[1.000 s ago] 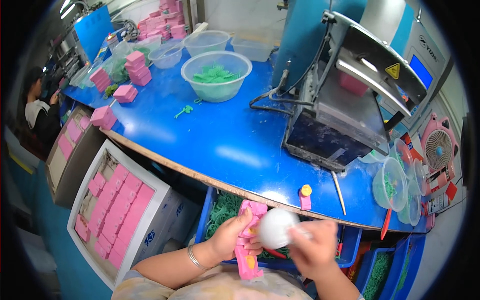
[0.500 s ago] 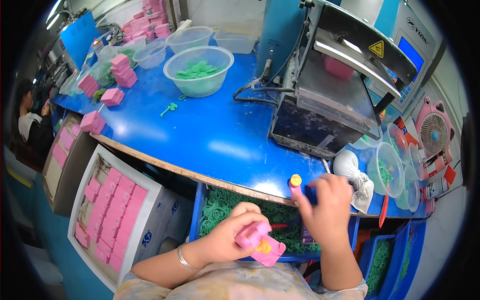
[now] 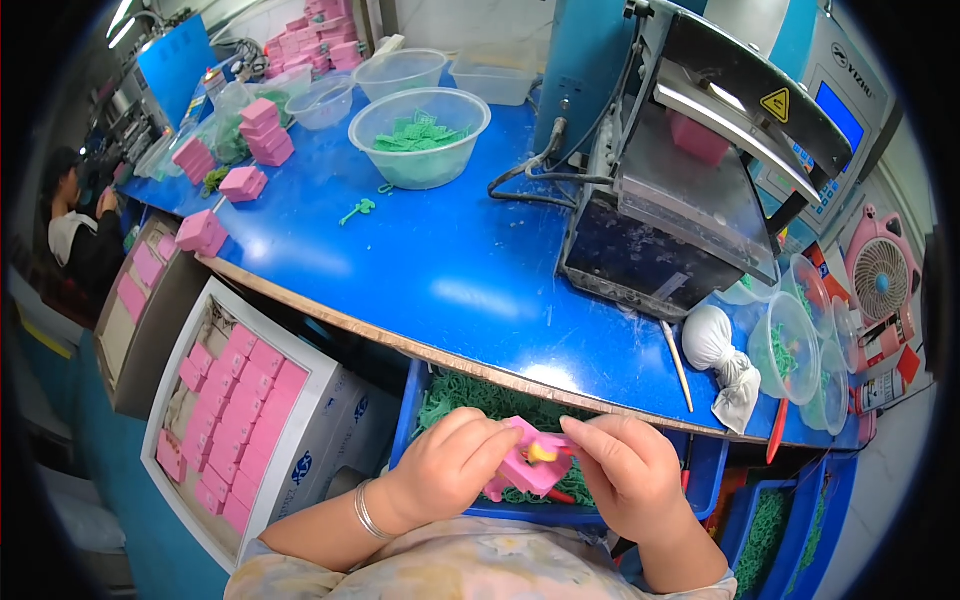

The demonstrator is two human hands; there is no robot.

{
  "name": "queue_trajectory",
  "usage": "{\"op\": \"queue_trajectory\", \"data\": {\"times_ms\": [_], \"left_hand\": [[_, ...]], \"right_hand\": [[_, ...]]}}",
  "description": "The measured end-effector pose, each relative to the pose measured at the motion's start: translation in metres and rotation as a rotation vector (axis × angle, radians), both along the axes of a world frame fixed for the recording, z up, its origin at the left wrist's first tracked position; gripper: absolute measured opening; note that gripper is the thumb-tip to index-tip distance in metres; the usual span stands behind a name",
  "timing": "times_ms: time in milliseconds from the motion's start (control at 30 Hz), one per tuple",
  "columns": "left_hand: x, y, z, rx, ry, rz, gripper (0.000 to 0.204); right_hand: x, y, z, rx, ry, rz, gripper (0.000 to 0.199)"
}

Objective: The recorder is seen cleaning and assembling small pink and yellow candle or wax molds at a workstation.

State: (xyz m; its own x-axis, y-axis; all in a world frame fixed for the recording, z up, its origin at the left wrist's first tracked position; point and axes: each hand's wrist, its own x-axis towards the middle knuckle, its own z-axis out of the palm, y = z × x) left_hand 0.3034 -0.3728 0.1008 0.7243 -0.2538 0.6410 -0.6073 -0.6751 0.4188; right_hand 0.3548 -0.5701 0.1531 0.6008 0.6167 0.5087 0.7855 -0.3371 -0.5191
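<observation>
Above the open drawer, my left hand (image 3: pixel 455 462) is closed on a pink rubber-like mould (image 3: pixel 530 480) with a yellow piece (image 3: pixel 541 453) in its middle. My right hand (image 3: pixel 630 470) meets it from the other side, thumb and fingers pinched at the mould's upper right edge. Whether a separate small part sits in that pinch is hidden by the fingers. Beneath both hands lies the blue drawer (image 3: pixel 712 470), filled with green stringy pieces (image 3: pixel 480 396).
On the blue table (image 3: pixel 400 275) stand a bowl of green pieces (image 3: pixel 420 137), a black press (image 3: pixel 670 235), a wooden stick (image 3: pixel 676 365), a tied white cloth bundle (image 3: pixel 720 365) and stacked pink blocks (image 3: pixel 265 132). A box of pink blocks (image 3: pixel 152 455) sits left. Another person (image 3: pixel 75 220) is far left.
My right hand has come down from the table edge to the mould. The small yellow-topped pink piece is gone from that edge. My left hand has raised and turned the mould.
</observation>
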Motion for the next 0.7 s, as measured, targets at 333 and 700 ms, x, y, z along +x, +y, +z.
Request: {"op": "queue_trajectory", "data": {"times_ms": [333,700], "left_hand": [[0.000,0.000,0.005,-0.006,0.113,-0.092,0.047],[-0.011,-0.026,0.001,-0.252,0.380,-0.239,0.039]], "right_hand": [[-0.002,-0.003,0.002,-0.004,-0.010,0.218,0.033],[-0.033,0.016,-0.027,-0.044,-0.182,-0.080,0.049]]}}
